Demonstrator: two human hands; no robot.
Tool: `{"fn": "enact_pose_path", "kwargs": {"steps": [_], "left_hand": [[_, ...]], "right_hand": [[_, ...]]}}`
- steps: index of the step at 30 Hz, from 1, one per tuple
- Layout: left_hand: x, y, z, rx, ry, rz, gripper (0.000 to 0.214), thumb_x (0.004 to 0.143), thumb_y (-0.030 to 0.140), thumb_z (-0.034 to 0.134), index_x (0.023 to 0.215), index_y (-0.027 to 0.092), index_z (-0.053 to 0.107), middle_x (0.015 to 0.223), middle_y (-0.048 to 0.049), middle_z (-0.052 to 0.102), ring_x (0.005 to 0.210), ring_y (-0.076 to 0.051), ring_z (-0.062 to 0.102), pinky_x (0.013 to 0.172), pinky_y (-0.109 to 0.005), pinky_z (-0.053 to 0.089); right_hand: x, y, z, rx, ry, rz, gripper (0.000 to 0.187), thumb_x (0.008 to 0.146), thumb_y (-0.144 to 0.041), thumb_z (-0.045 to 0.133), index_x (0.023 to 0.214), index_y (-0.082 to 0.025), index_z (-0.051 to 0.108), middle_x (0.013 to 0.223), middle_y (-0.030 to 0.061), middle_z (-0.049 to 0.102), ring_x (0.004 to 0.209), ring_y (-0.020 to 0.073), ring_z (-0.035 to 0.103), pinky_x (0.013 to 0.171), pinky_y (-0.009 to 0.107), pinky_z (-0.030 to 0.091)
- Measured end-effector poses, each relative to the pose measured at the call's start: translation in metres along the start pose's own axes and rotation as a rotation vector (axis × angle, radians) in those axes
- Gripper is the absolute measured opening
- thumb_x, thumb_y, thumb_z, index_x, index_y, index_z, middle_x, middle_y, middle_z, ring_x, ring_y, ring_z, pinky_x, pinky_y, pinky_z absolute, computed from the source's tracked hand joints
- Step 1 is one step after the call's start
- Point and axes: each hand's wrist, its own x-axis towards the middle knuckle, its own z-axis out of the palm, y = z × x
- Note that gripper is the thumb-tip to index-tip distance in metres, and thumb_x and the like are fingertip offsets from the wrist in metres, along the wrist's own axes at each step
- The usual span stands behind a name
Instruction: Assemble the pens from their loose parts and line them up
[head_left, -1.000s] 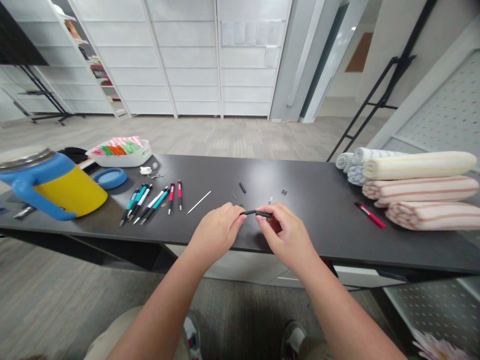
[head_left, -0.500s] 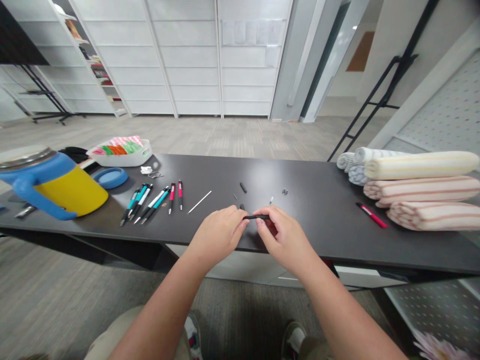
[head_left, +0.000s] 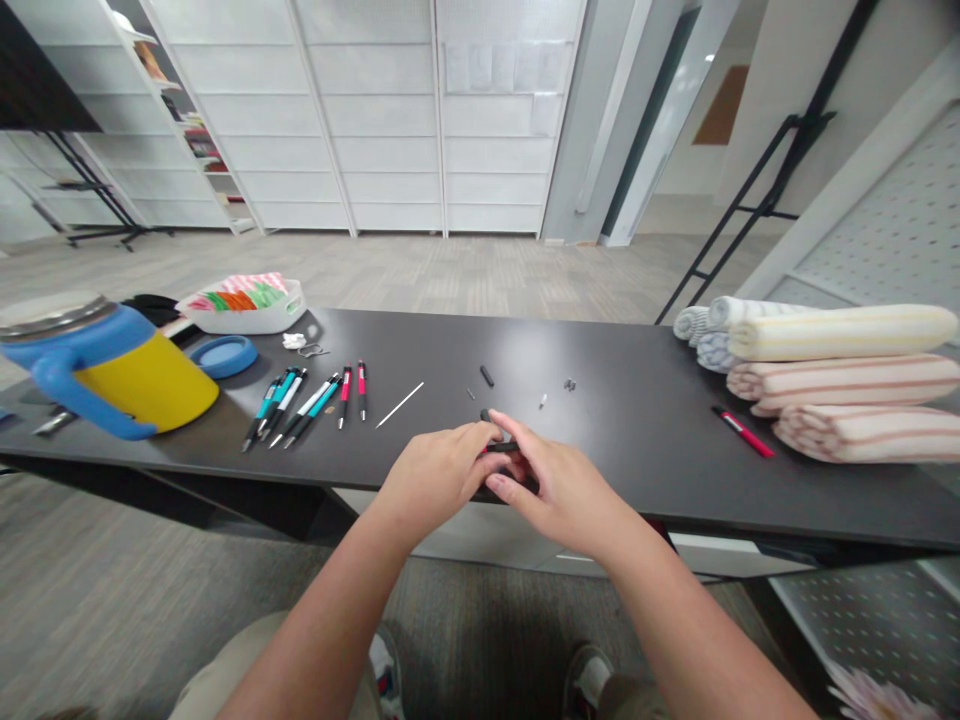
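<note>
Over the near edge of the black table (head_left: 637,420), my left hand (head_left: 439,475) and my right hand (head_left: 559,490) meet, both pinched on a thin black pen barrel (head_left: 501,447) that lies level between the fingertips. Most of the barrel is hidden by the fingers. Just beyond the hands lie small loose pen parts: a short black piece (head_left: 487,376), a tiny white tip (head_left: 542,400), a small spring-like bit (head_left: 569,383) and a white refill rod (head_left: 400,404).
Several assembled pens (head_left: 304,397) lie in a row left of the hands. A yellow and blue jug (head_left: 112,375), a blue lid (head_left: 220,356) and a white tray (head_left: 244,305) stand far left. A red pen (head_left: 741,431) and rolled towels (head_left: 832,375) sit right.
Both hands have drawn closer together and slightly toward me and down. The black barrel, plainly visible before, is now mostly covered by the fingers.
</note>
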Motion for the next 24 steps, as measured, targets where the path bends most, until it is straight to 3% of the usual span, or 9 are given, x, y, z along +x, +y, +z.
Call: {"fn": "enact_pose_path", "kwargs": {"steps": [2,4,6,9,12,17,24], "left_hand": [[0.000,0.000,0.000,0.011,-0.003,-0.013,0.029,0.112,0.037,0.046,0.132,0.027,0.063,0.119,-0.0046,0.078,0.103,-0.020,0.075,0.084,-0.029,0.054],[0.001,0.000,0.000,0.013,0.026,-0.034,0.031,0.113,0.037,0.043,0.134,0.028,0.064,0.118,-0.0049,0.078,0.103,-0.020,0.075,0.084,-0.028,0.054],[0.001,-0.001,0.001,-0.008,0.064,-0.053,0.034,0.113,0.039,0.042,0.134,0.028,0.066,0.120,-0.0052,0.078,0.106,-0.021,0.075,0.086,-0.029,0.055],[0.002,-0.002,0.000,-0.050,0.082,-0.055,0.036,0.113,0.041,0.042,0.135,0.029,0.067,0.121,-0.0051,0.078,0.110,-0.021,0.074,0.092,-0.030,0.055],[0.001,-0.002,-0.003,-0.063,0.066,-0.048,0.036,0.112,0.042,0.044,0.135,0.029,0.069,0.117,-0.0050,0.078,0.107,-0.021,0.075,0.091,-0.030,0.055],[0.000,-0.001,-0.004,-0.088,0.047,-0.037,0.037,0.112,0.042,0.044,0.136,0.030,0.069,0.120,-0.0049,0.078,0.110,-0.021,0.074,0.093,-0.030,0.055],[0.001,-0.001,-0.005,-0.116,0.048,-0.037,0.036,0.112,0.040,0.043,0.135,0.030,0.069,0.128,-0.0035,0.078,0.116,-0.021,0.073,0.099,-0.032,0.054]], "right_hand": [[0.000,0.002,0.000,0.039,0.031,-0.032,0.065,0.105,-0.040,0.059,0.164,-0.025,0.038,0.114,0.0090,0.072,0.090,0.0234,0.069,0.082,0.038,0.054],[0.001,0.006,0.000,0.119,0.149,-0.040,0.049,0.107,-0.035,0.055,0.155,-0.027,0.048,0.121,0.0093,0.068,0.091,0.0206,0.066,0.083,0.037,0.054],[0.001,0.011,0.002,0.248,0.335,-0.001,0.029,0.108,-0.031,0.052,0.135,-0.027,0.058,0.117,0.0080,0.065,0.091,0.0186,0.065,0.080,0.034,0.054],[0.000,0.017,0.004,0.447,0.501,0.058,0.012,0.105,-0.031,0.058,0.115,-0.026,0.054,0.108,0.0045,0.066,0.086,0.0168,0.064,0.074,0.030,0.053],[0.001,0.018,0.005,0.533,0.463,0.078,0.020,0.100,-0.031,0.065,0.108,-0.027,0.047,0.105,0.0026,0.069,0.078,0.0150,0.062,0.067,0.028,0.049],[0.003,0.016,0.004,0.554,0.441,0.112,0.033,0.095,-0.032,0.072,0.096,-0.027,0.040,0.087,-0.0006,0.068,0.082,0.0175,0.066,0.066,0.028,0.047],[0.002,0.017,0.004,0.578,0.451,0.135,0.039,0.094,-0.033,0.073,0.095,-0.028,0.034,0.101,0.0021,0.075,0.062,0.0113,0.052,0.061,0.028,0.044]]}}
